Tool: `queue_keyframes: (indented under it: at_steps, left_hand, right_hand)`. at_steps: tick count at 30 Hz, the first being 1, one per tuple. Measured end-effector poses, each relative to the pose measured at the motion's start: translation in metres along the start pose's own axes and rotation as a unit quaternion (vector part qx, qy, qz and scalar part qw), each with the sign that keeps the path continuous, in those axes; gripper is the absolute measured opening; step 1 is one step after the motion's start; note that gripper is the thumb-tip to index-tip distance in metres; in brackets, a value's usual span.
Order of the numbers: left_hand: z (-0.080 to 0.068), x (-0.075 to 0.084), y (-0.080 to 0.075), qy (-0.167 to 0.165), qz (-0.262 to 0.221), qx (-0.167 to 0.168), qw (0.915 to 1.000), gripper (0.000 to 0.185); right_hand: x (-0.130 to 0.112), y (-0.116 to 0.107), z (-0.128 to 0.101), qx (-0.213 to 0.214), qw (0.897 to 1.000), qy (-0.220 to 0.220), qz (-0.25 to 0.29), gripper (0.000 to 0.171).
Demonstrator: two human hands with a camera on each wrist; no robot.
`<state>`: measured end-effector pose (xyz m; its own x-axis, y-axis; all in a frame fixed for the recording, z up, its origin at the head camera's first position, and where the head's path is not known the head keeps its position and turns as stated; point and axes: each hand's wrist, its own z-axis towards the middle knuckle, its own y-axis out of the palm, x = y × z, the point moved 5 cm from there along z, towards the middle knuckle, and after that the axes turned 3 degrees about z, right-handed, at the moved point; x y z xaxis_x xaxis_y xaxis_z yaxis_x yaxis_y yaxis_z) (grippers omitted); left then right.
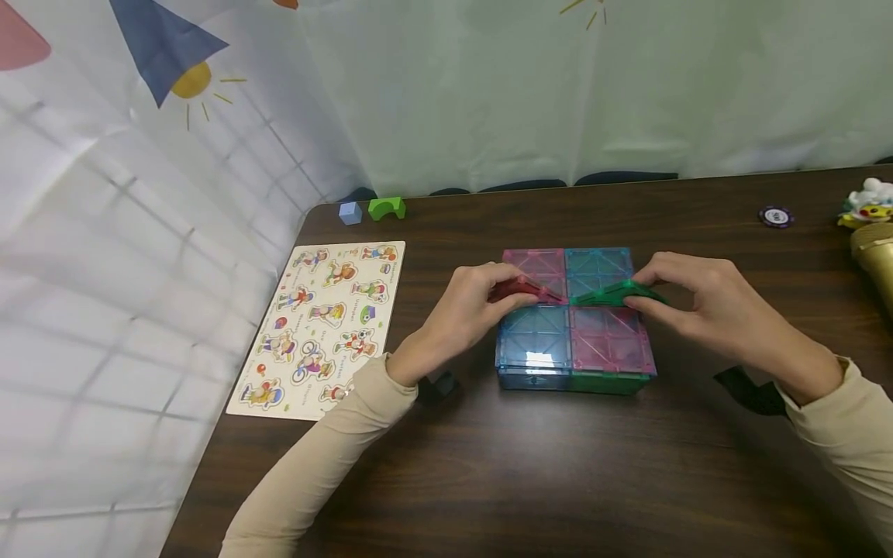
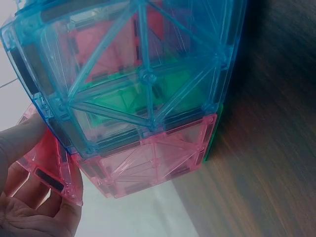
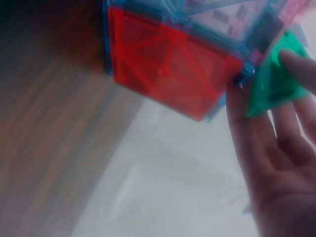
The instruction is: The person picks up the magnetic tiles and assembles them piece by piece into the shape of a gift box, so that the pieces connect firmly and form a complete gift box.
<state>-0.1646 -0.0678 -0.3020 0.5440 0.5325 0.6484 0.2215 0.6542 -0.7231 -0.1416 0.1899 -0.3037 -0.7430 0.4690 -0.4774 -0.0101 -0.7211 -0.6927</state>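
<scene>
Translucent block: a flat box of clear plastic magnetic tiles sits mid-counter, its top made of four squares, pink and blue in a checker pattern, with blue and green side walls showing at the near edge.
Left hand: the left hand has its fingers pinched on a red translucent triangular tile, held low over the seam between the far pink square and the near blue one.
Right hand: the right hand has its fingers clamped on a green translucent triangular tile, tilted over the same seam on the other side.
Done so far: the box looks closed on top and on the sides that show.
Left to do: judging by their tilt, both triangles are not yet seated; whether they touch the top squares I cannot tell.
Counter: dark wood counter.
Nearby: a wooden picture puzzle board lies well to the left; a small blue cube and a green arch block sit at the far corner.
</scene>
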Motion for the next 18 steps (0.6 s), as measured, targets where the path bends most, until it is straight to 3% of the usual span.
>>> queue_keyframes:
  at_steps: [13,18]
  left_hand:
    - [0.0,-0.002,-0.001,0.001,0.011,-0.015,0.9998,0.027]
    - [-0.004,-0.005,-0.007,-0.007,0.007,-0.007,0.9999,0.034]
  right_hand:
    - [0.004,-0.008,0.001,-0.031,0.999,-0.002,0.009,0.052]
    - [0.004,-0.022,0.001,-0.047,0.998,0.028,0.006,0.05]
